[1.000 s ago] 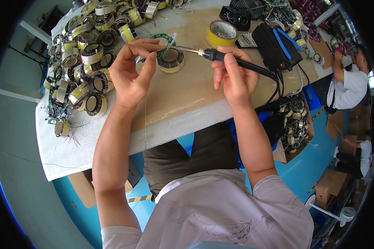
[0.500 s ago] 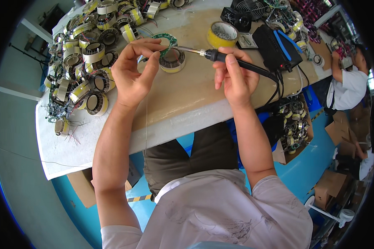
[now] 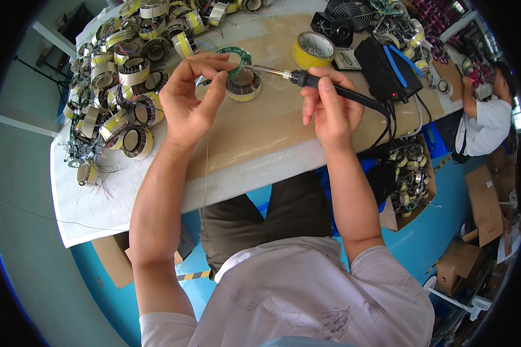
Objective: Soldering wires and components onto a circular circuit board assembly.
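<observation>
My left hand [image 3: 190, 103] pinches a thin solder wire [image 3: 205, 173] that hangs down past my wrist, its fingertips at the edge of a green ring-shaped circuit board [image 3: 238, 58]. The board lies on a wound coil [image 3: 243, 87] with yellow tape, standing on the brown work mat [image 3: 272, 127]. My right hand [image 3: 330, 110] grips the black handle of a soldering iron [image 3: 307, 81]. Its metal tip points left and reaches the green board.
A heap of several taped coils [image 3: 121, 98] with loose wires fills the table's left. A yellow tape roll [image 3: 312, 51], a black soldering station [image 3: 388, 69] and a small fan [image 3: 353, 14] stand at the back right. Another person in a white shirt [image 3: 486, 121] works at far right. Cardboard boxes [image 3: 480, 202] sit on the blue floor.
Both hands have stayed nearly in place. The iron's tip has shifted slightly left onto the green board, and my left fingers have closed in a little toward it.
</observation>
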Available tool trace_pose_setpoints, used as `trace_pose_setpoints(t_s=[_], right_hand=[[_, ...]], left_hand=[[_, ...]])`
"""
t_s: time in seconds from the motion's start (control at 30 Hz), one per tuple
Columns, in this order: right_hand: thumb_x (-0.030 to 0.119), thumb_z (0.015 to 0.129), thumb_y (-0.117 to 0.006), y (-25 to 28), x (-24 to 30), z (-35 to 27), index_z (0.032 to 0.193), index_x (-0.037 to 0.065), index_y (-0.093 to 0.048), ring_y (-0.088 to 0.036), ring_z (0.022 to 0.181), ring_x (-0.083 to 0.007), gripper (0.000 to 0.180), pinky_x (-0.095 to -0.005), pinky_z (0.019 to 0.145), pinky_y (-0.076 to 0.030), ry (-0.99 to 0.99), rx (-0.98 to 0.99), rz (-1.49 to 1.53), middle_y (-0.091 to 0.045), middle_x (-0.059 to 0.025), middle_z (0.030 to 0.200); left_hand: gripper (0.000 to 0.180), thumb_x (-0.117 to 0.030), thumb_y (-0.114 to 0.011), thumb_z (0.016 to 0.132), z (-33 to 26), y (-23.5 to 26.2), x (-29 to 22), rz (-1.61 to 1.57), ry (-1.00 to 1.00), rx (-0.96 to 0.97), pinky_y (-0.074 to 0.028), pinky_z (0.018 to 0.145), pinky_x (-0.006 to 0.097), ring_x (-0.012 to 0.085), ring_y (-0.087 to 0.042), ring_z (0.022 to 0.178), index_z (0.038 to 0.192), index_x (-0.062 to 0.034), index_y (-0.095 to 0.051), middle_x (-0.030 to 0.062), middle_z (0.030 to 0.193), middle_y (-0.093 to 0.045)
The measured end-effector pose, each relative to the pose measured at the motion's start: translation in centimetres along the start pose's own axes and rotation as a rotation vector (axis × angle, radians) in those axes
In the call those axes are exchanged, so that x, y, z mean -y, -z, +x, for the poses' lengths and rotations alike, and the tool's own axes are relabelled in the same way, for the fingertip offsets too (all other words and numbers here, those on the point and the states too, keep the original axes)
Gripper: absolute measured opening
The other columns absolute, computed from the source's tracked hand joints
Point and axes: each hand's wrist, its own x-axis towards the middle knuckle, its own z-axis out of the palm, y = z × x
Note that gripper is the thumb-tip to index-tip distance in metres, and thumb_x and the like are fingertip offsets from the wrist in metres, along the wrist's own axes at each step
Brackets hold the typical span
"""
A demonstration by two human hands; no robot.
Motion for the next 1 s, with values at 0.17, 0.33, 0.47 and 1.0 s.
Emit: trace_pose_setpoints(t_s=[0.17,0.33,0.47,1.0], right_hand=[[0.012,0.099,-0.060,-0.11,0.32,-0.08,0.111,-0.003,-0.065,-0.052,0.048,-0.0088,0.020,-0.0230,0.042,-0.042,0.016,-0.013,0.022,-0.070,-0.0120,0.080],[0.011,0.099,-0.059,0.20,0.16,0.01,0.112,-0.003,-0.064,-0.052,0.047,-0.0090,0.020,-0.0236,0.042,-0.043,0.025,-0.010,0.070,-0.070,-0.0121,0.081],[0.011,0.100,-0.059,0.09,0.14,-0.04,0.113,-0.003,-0.064,-0.051,0.047,-0.0088,0.020,-0.0234,0.042,-0.042,0.016,0.004,0.049,-0.070,-0.0124,0.081],[0.011,0.099,-0.059,0.10,0.06,0.01,0.113,-0.003,-0.064,-0.052,0.047,-0.0092,0.020,-0.0233,0.041,-0.042,0.030,0.011,0.030,-0.071,-0.0128,0.082]], left_hand=[[0.009,0.006,-0.065,0.087,0.14,-0.04,-0.14,-0.003,-0.017,0.005,-0.047,0.099,0.040,0.0260,-0.064,0.111,0.087,-0.0005,-0.060,0.0130,0.099,-0.073],[0.009,0.006,-0.065,0.087,0.14,-0.23,-0.05,-0.021,0.009,-0.009,-0.047,0.099,0.039,0.0256,-0.064,0.110,0.087,-0.0007,-0.059,0.0124,0.099,-0.073],[0.008,0.006,-0.065,0.087,0.09,-0.03,-0.20,-0.011,0.000,-0.004,-0.047,0.099,0.039,0.0256,-0.065,0.110,0.087,-0.0008,-0.059,0.0126,0.099,-0.073],[0.007,0.006,-0.061,0.092,-0.09,0.29,-0.07,-0.022,0.015,0.048,-0.043,0.106,0.043,0.0289,-0.060,0.119,0.092,-0.0002,-0.059,0.0175,0.106,-0.073]])
